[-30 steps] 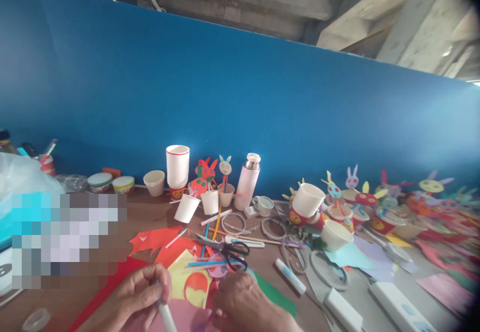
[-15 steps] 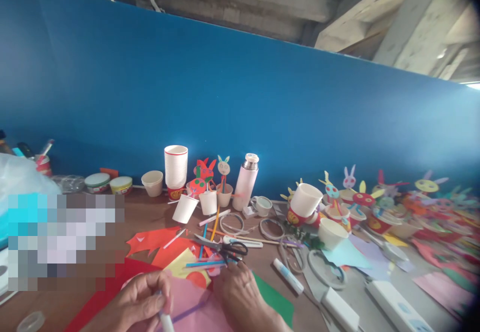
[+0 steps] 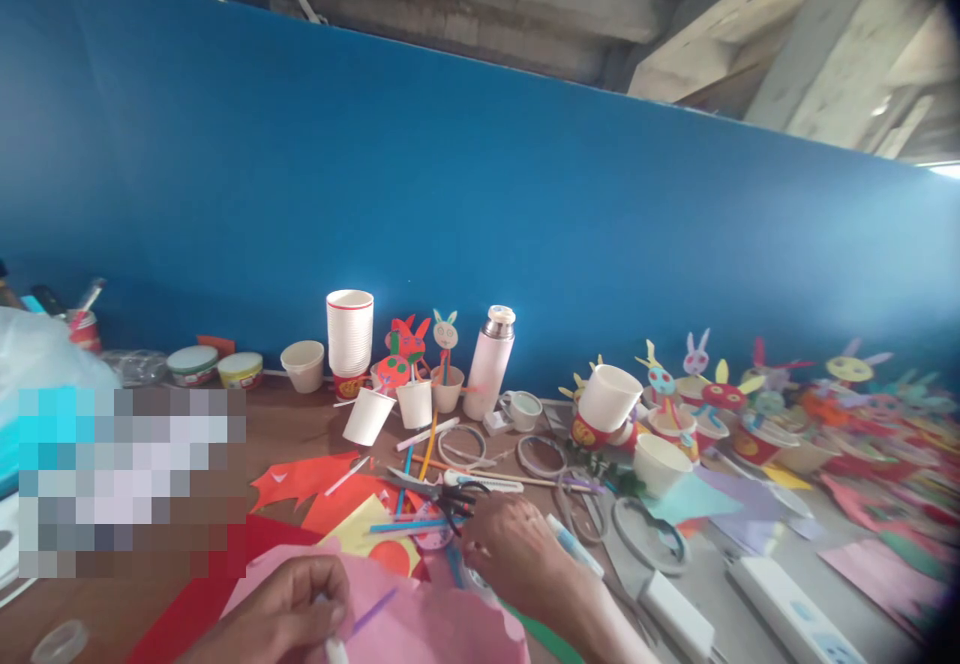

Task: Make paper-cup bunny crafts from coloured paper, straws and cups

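Left of the scissors (image 3: 442, 493) lies jagged orange paper (image 3: 300, 484), seemingly already cut into. Left of the scissors and nearer the body, the left hand (image 3: 300, 604) is closed around a white tube (image 3: 337, 652), only its end showing. Beyond the scissors, to the left, a stack of paper cups (image 3: 349, 334) has no figures attached. On the scissors' near side, a pink sheet (image 3: 435, 634) lies flat under a narrow purple strip (image 3: 373, 611); it seems only begun. Behind the scissors, a red rabbit (image 3: 392, 372) and a pale rabbit (image 3: 445, 332) look complete. At the scissors' handles, the right hand (image 3: 517, 554) bends its fingers down; whether it grips anything I cannot tell. Well right of the scissors, many more rabbits (image 3: 727, 399) appear finished, while a white cup (image 3: 663, 466) shows none.
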